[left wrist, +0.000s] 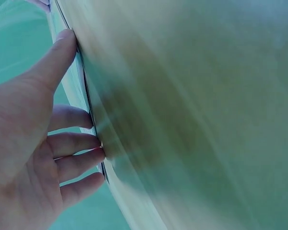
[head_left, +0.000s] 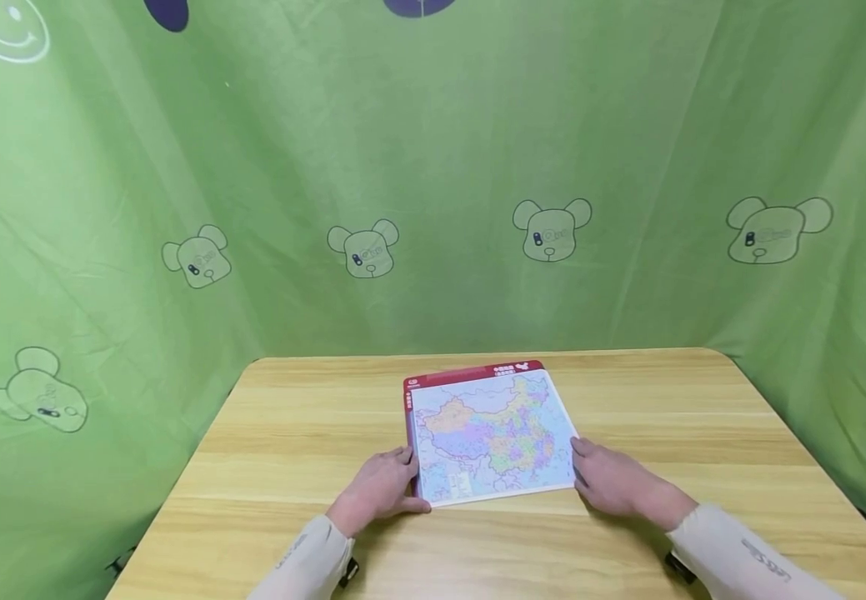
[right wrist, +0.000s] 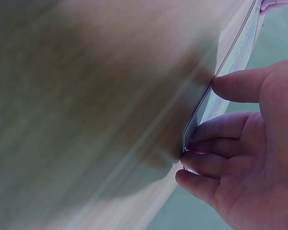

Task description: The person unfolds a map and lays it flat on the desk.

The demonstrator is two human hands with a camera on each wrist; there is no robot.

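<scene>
A thin rectangular map board (head_left: 494,433) lies on the wooden table, printed with a multicoloured map and bordered in red along its far and left sides. At its near left corner my left hand (head_left: 382,485) touches the left edge with the fingers, the thumb against the corner. My right hand (head_left: 618,480) rests along the right edge near the other front corner. Seen in the left wrist view, extended fingertips and thumb of the left hand (left wrist: 36,124) meet the board's dark thin edge. The right wrist view has the right hand (right wrist: 254,143) likewise, fingertips against the edge.
The light wooden table (head_left: 290,417) has rounded far corners. A green curtain (head_left: 440,125) with printed bear heads hangs behind it and at both sides. Pale sleeves (head_left: 748,554) cover both forearms, with a dark band (head_left: 350,572) under the left wrist.
</scene>
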